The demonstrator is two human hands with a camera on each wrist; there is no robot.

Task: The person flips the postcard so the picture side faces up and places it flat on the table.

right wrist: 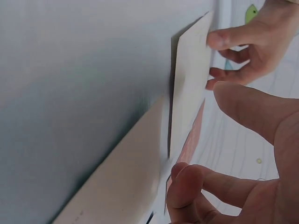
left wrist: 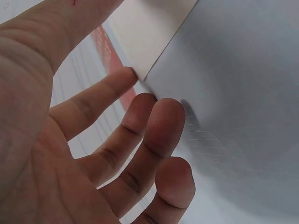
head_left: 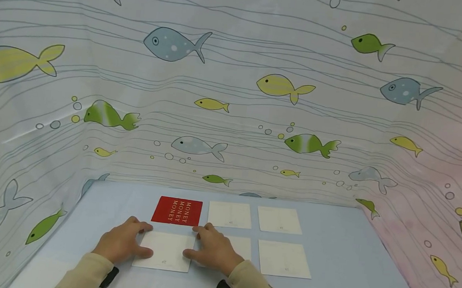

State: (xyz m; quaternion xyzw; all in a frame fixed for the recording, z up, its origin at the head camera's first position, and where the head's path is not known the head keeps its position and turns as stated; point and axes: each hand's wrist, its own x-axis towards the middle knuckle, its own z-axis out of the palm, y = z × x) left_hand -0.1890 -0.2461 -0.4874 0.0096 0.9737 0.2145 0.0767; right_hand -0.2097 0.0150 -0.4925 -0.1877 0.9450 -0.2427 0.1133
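Note:
A white card (head_left: 166, 247) lies at the front left of the pale blue table, between my two hands. My left hand (head_left: 119, 242) is at its left edge, thumb over the card and index finger near the far left corner. In the left wrist view the index fingertip touches the corner of the white card (left wrist: 145, 37), the other fingers loosely bent. My right hand (head_left: 214, 249) is at the right edge, its thumb reaching the card and its fingers near the far right corner. Behind the card lies a red card (head_left: 164, 210) printed with MONEY.
To the right lie more white cards in two rows: one at the back middle (head_left: 230, 215), one at the back right (head_left: 279, 220), one at the front right (head_left: 285, 259). Another white card (head_left: 242, 246) is partly under my right hand. A fish-patterned curtain (head_left: 237, 117) surrounds the table.

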